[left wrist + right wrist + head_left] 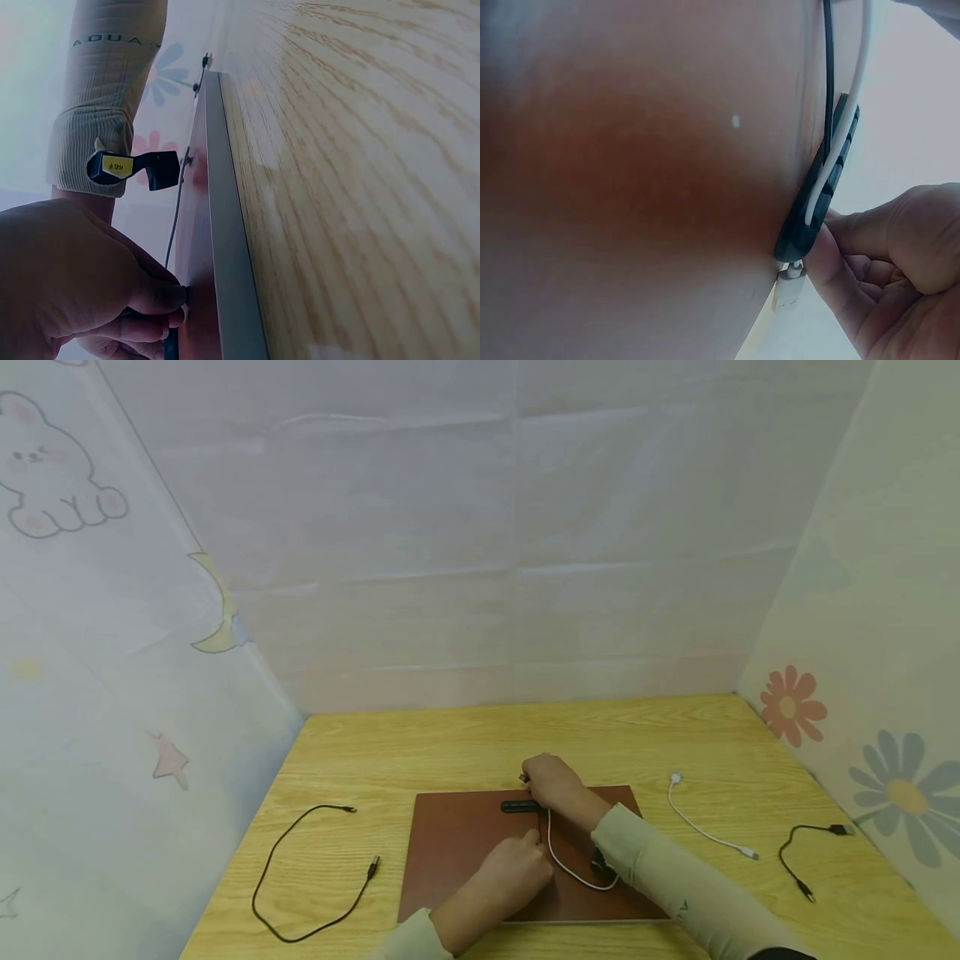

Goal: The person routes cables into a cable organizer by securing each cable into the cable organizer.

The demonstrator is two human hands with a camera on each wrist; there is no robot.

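Note:
A dark slotted cable holder (519, 807) lies near the far edge of a brown board (453, 852). A white cable (566, 870) loops over the board to this holder and sits along one of its slots. My left hand (517, 870) pinches a thin black cable (829, 67) on the near side, and the cable runs straight to the holder. Beyond the holder, my right hand (558, 785) has thumb and forefinger together close against it, apparently pinching the black cable; the holder hides their tips. A pale plug (787, 289) sticks out past the holder.
On the wooden table (360, 743), a long black cable (273, 860) curves left of the board. To the right lie a short white cable (701, 828) and a short black cable (784, 852). Printed sheets (420, 527) surround the table at the back and sides.

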